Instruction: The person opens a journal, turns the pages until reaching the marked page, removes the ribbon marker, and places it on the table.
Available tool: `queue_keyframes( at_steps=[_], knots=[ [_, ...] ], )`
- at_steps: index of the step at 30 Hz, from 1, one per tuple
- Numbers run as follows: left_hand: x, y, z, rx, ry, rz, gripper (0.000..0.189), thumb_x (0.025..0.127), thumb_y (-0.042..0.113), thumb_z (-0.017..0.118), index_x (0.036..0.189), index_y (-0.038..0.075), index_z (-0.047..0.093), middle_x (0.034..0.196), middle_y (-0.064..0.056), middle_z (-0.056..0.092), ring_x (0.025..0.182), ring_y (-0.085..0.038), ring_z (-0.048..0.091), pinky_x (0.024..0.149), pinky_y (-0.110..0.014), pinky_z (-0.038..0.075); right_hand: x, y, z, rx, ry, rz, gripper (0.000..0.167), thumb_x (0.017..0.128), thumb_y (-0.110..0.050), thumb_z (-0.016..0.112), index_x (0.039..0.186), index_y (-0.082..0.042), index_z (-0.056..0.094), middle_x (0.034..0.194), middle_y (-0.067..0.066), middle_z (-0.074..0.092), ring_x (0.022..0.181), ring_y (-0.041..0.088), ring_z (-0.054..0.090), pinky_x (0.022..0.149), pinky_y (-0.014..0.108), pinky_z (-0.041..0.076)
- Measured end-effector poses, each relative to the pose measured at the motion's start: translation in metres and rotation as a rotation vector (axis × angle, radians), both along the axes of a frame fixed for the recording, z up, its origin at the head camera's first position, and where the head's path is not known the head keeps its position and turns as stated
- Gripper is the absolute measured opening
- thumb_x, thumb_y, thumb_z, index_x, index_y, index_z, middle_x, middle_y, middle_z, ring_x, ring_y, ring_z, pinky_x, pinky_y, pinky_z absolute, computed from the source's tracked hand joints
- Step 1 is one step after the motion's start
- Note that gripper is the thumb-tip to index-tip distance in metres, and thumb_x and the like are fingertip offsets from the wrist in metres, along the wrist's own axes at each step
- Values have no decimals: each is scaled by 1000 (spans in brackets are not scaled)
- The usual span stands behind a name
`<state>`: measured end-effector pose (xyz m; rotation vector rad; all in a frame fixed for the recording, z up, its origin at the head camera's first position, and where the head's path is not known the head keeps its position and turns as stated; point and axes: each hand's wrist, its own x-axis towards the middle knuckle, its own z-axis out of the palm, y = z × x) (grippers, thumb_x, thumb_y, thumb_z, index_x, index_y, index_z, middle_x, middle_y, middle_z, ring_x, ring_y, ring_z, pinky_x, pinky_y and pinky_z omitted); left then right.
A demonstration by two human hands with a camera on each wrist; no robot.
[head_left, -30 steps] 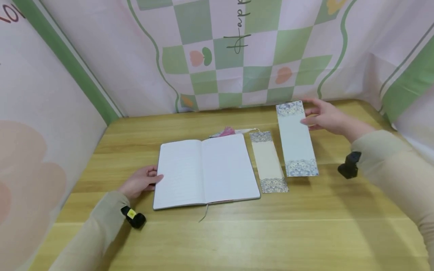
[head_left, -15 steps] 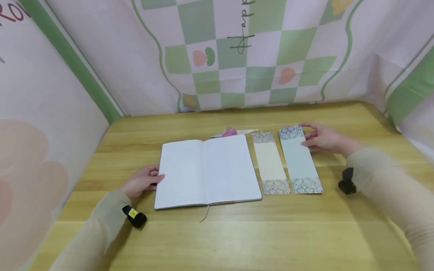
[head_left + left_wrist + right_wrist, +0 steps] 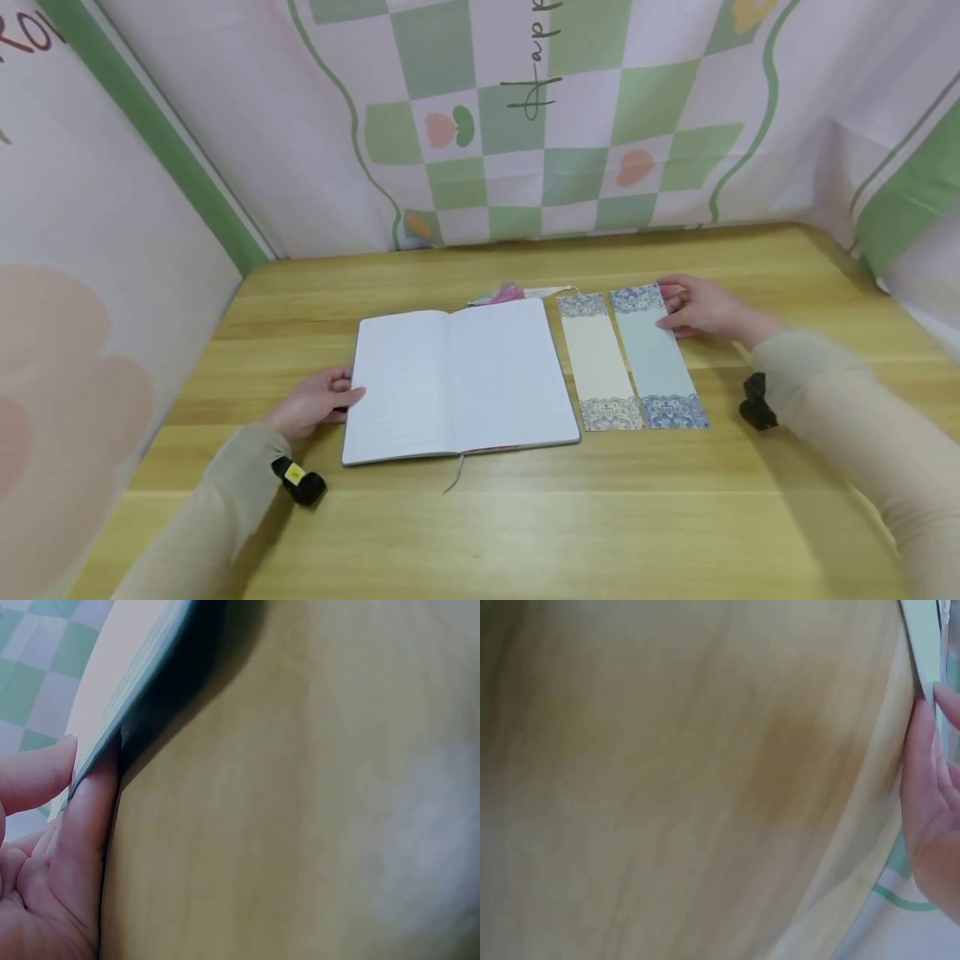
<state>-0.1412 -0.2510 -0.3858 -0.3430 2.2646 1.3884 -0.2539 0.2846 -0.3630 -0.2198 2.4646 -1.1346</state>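
An open notebook (image 3: 495, 375) with blank-looking white pages lies on the table. My left hand (image 3: 317, 402) pinches its left edge; in the left wrist view the thumb is on the page side and a finger (image 3: 88, 825) goes beneath the cover. To the notebook's right lies a cream bookmark (image 3: 600, 358) with lace-patterned ends. Close beside it is a pale blue bookmark (image 3: 654, 358) with blue lace ends. My right hand (image 3: 701, 308) pinches the blue one's upper right edge between thumb and fingers, as the right wrist view also shows at the pale strip (image 3: 924, 645).
Behind the notebook lies a whitish strip with a pink tassel (image 3: 508, 292), partly hidden by the pages. A thin ribbon (image 3: 453, 475) trails from the notebook's spine. The wooden table (image 3: 480, 542) meets a patterned cloth wall (image 3: 510, 175) at the back.
My right hand has lowered the blue bookmark to the table, then shifted it left, closer to the cream one. My left hand stays at the notebook's edge.
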Motion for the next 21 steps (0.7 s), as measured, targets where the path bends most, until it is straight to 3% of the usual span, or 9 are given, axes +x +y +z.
queue_keyframes(
  at_steps=[8, 11, 16, 21],
  knots=[
    [0, -2, -1, 7, 3, -7, 41, 96, 20, 56, 128, -1, 42, 90, -1, 45, 86, -15, 48, 70, -24, 48, 5, -8, 4, 134, 115, -3, 80, 81, -7, 72, 140, 14, 22, 86, 10, 57, 65, 15, 56, 58, 29, 53],
    [0, -2, -2, 13, 2, -12, 43, 97, 20, 55, 131, -1, 41, 91, -1, 46, 87, -15, 49, 70, -25, 48, 6, -9, 4, 139, 123, -16, 77, 82, -8, 72, 139, 14, 25, 90, 18, 59, 66, 14, 57, 58, 29, 53],
    [0, -2, -2, 8, 4, -12, 45, 97, 20, 55, 133, -1, 40, 93, -2, 46, 89, -16, 49, 71, -25, 48, 10, -8, 5, 173, 178, -64, 68, 87, -17, 68, 133, 16, 32, 114, 34, 52, 80, 25, 60, 65, 29, 52],
    [0, -1, -1, 2, 12, -18, 42, 96, 19, 56, 130, -2, 41, 89, -1, 45, 87, -15, 48, 70, -25, 48, 18, -19, 7, 237, 276, -98, 58, 90, -23, 62, 129, 14, 40, 116, 32, 51, 101, 42, 53, 82, 45, 48]
  ],
)
